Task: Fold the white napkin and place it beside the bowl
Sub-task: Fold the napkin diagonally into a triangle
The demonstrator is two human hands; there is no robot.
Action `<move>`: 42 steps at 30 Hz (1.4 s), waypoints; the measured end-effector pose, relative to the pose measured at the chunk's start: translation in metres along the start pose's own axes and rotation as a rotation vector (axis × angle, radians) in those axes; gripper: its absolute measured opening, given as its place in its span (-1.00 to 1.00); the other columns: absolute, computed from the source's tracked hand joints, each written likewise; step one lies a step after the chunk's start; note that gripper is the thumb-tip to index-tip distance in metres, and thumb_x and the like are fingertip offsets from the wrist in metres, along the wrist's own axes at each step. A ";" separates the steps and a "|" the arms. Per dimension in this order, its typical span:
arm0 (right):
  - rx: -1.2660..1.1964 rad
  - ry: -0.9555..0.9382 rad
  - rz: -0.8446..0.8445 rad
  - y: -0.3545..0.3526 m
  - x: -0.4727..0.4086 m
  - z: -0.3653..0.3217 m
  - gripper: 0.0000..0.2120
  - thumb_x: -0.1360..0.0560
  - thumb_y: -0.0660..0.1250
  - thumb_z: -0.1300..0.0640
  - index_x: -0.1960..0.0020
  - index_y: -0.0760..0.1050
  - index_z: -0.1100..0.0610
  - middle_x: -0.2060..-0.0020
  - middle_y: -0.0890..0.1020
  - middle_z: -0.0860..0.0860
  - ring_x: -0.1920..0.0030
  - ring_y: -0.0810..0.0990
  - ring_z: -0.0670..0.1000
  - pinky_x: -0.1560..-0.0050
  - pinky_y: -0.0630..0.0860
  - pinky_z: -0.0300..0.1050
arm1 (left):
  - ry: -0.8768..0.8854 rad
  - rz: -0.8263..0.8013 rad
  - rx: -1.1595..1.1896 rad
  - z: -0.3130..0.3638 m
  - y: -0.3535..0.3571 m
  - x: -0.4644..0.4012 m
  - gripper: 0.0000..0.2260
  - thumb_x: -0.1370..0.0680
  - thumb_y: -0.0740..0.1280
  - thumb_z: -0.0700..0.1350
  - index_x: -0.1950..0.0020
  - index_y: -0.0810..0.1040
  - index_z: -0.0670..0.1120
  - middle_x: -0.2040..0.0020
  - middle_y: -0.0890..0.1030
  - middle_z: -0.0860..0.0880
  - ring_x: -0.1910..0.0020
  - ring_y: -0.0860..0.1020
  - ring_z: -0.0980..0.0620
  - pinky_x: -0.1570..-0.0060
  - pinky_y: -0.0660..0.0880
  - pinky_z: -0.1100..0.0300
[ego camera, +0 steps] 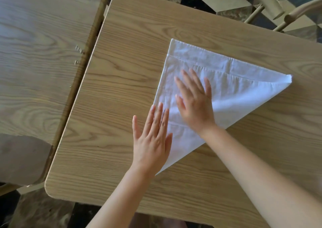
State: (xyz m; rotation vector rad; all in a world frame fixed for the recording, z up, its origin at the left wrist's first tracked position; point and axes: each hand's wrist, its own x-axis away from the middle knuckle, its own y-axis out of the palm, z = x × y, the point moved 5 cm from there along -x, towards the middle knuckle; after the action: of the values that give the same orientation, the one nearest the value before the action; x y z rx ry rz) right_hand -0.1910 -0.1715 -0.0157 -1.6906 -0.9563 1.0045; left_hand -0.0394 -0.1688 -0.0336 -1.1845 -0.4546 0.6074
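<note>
The white napkin (pixel 231 86) lies flat on the wooden table (pixel 122 81), folded into a triangle with one tip pointing right and its long straight edge on the left. My right hand (pixel 196 100) presses flat on the middle of the cloth, fingers straight and spread. Flat as well, my left hand (pixel 152 140) lies across the napkin's left edge near its lower corner, partly on cloth and partly on bare wood. No bowl is in view.
A second wooden table (pixel 40 53) stands close on the left, separated by a narrow gap. Wooden chair backs (pixel 271 3) stand beyond the far right edge. The table's near edge runs just below my forearms.
</note>
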 end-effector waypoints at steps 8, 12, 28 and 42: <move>0.066 0.035 -0.328 0.020 0.091 -0.013 -0.47 -0.57 -0.04 -0.05 -0.51 0.01 0.05 -0.50 0.05 -0.01 -0.50 -0.03 -0.02 -0.45 -0.06 0.18 | 0.025 -0.060 -0.090 -0.002 0.012 0.007 -0.51 -0.60 0.00 0.01 -0.50 0.21 -0.14 -0.51 0.20 -0.04 -0.49 0.14 0.03 -0.43 0.03 -0.14; 0.141 0.023 -0.387 0.013 0.076 0.031 -0.42 -0.55 -0.09 -0.17 -0.51 -0.13 -0.04 -0.52 -0.05 0.00 -0.51 -0.13 0.01 -0.46 -0.17 0.17 | 0.028 -0.120 -0.112 -0.002 0.010 0.013 -0.43 -0.55 0.04 0.10 -0.52 0.15 -0.11 -0.53 0.15 -0.02 -0.51 0.06 0.06 -0.43 -0.03 -0.16; 0.136 0.278 -0.287 -0.013 0.056 0.099 -0.41 -0.53 -0.20 -0.15 -0.51 -0.18 -0.01 -0.52 -0.12 0.00 -0.50 -0.18 -0.04 -0.44 -0.22 0.16 | 0.226 0.024 -0.057 0.057 -0.006 -0.042 -0.50 -0.59 0.02 0.11 -0.51 0.17 -0.02 -0.53 0.16 -0.03 -0.50 0.11 0.02 -0.41 -0.09 -0.24; 0.162 0.481 -0.235 -0.035 0.069 0.214 -0.32 -0.47 -0.17 -0.23 -0.52 -0.11 0.03 -0.53 -0.02 0.02 -0.51 -0.09 -0.04 -0.46 -0.13 0.13 | 0.272 -0.106 -0.174 0.033 0.025 -0.167 -0.40 -0.51 -0.08 0.28 -0.52 0.04 0.12 -0.56 0.00 -0.03 -0.53 -0.03 0.04 -0.44 -0.11 -0.10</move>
State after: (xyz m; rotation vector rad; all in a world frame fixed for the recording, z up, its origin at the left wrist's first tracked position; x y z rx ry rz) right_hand -0.3671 -0.0317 -0.0491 -1.5424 -0.7112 0.4721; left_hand -0.1913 -0.2476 -0.0490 -1.3771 -0.3407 0.3128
